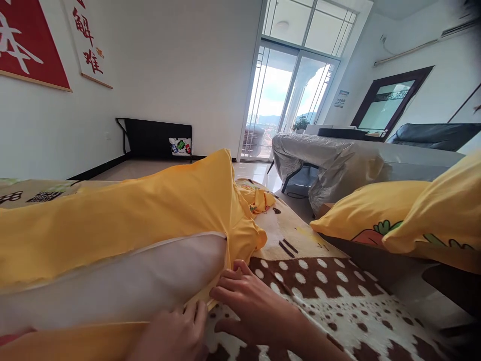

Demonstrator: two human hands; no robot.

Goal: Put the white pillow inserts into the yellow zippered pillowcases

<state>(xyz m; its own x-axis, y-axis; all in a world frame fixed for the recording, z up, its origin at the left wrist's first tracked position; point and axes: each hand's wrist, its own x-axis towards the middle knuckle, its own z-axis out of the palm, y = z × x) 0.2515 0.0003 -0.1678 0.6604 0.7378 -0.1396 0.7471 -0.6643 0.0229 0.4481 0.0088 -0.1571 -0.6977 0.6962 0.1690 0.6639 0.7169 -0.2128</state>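
A long yellow fabric cover (150, 200) lies across the bed, its slit-like opening showing a white inner cushion (150, 281). My right hand (255, 306) reaches in from the lower right, its curled fingers gripping the edge of the cover near the opening's right corner. Just left of it, my left hand (173, 328) is closed at the lower edge of the opening, slightly blurred, with the cover's lower flap under its fingers. Loose yellow cloth bunches beyond the right end of the cushion.
A brown and cream patterned blanket (300, 271) spreads beneath. At the right lie yellow pillows (361, 210) with carrot prints. Behind them stands furniture under plastic sheeting (338, 160). A black folded frame (154, 138) leans at the far wall, left of a glass door (278, 95).
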